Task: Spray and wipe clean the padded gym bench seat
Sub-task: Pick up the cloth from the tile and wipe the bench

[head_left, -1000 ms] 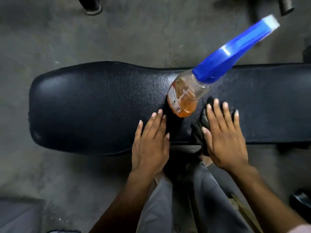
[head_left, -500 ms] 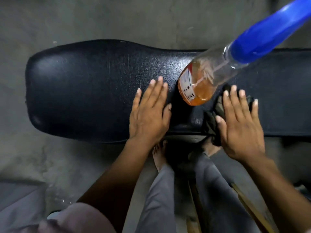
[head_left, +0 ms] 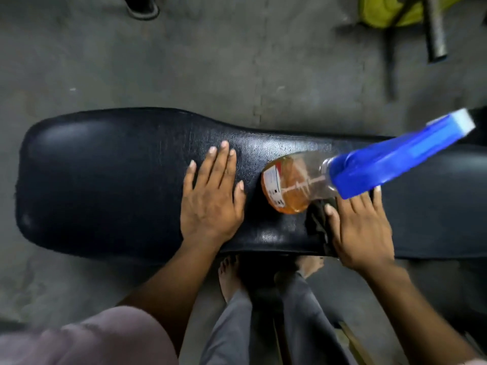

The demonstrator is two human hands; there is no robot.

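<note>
The black padded bench seat [head_left: 105,180] stretches across the view from left to right. A clear spray bottle [head_left: 295,183] with orange liquid and a blue trigger head [head_left: 390,162] stands on the seat near its middle. My left hand [head_left: 210,201] lies flat on the seat, fingers apart, left of the bottle and apart from it. My right hand [head_left: 361,230] presses flat on a dark cloth [head_left: 317,219] at the seat's near edge, just right of the bottle's base. Most of the cloth is hidden under the hand.
Grey concrete floor [head_left: 210,61] surrounds the bench. A metal bar [head_left: 436,30] and a yellow-green object [head_left: 390,11] lie at the far right. A black foot of some equipment [head_left: 143,7] shows at the top. My bare feet [head_left: 232,275] and grey trousers are below the bench.
My left hand has slid further onto the seat and to the left, away from the bottle. My right hand stays on the cloth. The view has shifted.
</note>
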